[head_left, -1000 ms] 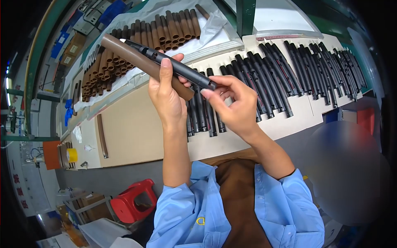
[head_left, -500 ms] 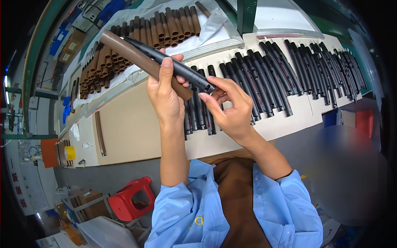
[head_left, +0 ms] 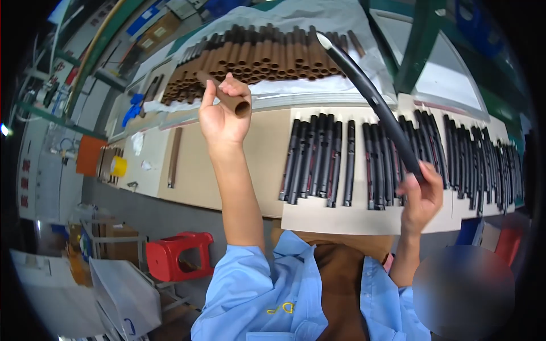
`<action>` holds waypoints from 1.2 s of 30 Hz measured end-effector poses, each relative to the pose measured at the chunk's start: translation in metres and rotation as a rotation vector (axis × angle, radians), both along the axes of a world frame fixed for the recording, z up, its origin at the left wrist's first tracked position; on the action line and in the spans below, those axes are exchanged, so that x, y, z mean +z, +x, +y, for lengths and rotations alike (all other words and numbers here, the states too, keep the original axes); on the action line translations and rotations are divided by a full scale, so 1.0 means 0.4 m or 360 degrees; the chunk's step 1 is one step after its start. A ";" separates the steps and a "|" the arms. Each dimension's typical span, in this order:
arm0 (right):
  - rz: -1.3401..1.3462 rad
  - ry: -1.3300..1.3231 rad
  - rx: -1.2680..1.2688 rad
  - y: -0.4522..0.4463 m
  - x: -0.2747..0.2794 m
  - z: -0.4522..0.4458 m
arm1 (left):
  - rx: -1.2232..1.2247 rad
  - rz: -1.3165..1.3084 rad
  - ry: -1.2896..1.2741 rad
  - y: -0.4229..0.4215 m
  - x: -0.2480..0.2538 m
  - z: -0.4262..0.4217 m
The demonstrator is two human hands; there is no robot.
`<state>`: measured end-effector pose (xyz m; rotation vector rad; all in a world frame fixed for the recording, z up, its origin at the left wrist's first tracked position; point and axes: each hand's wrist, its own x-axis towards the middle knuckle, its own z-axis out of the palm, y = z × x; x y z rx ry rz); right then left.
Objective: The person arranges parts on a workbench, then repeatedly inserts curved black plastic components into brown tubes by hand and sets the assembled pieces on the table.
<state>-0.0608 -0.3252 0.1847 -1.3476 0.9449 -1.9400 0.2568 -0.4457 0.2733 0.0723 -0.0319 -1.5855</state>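
My left hand (head_left: 226, 116) is closed around a brown hollow tube (head_left: 227, 101), its open end pointing toward me. In my right hand (head_left: 422, 199) is a long black tube (head_left: 378, 105) with a pale pointed tip, held by its lower end and slanting up to the left. The two tubes are well apart. Below and behind the black tube lie rows of similar black tubes (head_left: 323, 159) on the pale board. Past my left hand, a large stack of brown tubes (head_left: 256, 62) rests on white sheeting.
A single brown strip or tube (head_left: 175, 156) lies on the cardboard-coloured table (head_left: 256, 165). Yellow tape (head_left: 118, 166) sits at the left end. Green posts (head_left: 418, 57) rise beyond the table. A red stool (head_left: 179, 256) stands on the floor at left.
The black tube, earlier alongside the brown tube and touched by both hands, is now in my right hand alone, moved away to the right. My left hand keeps the brown tube. The view has shifted.
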 end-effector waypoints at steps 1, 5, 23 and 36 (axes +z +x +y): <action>0.0040 0.0000 -0.0005 -0.011 -0.003 0.015 | 0.0008 0.0117 0.0081 0.011 0.020 0.002; 0.0235 -0.0090 0.0138 -0.025 -0.005 0.061 | -0.0102 0.0472 0.0006 0.042 0.034 -0.004; 0.0837 -0.0415 0.0109 0.015 0.046 0.071 | -0.0321 0.0513 0.0015 -0.007 0.017 0.012; 0.0857 -0.0388 0.0031 0.008 0.033 0.065 | -0.0096 0.0184 -0.0031 -0.026 -0.001 0.014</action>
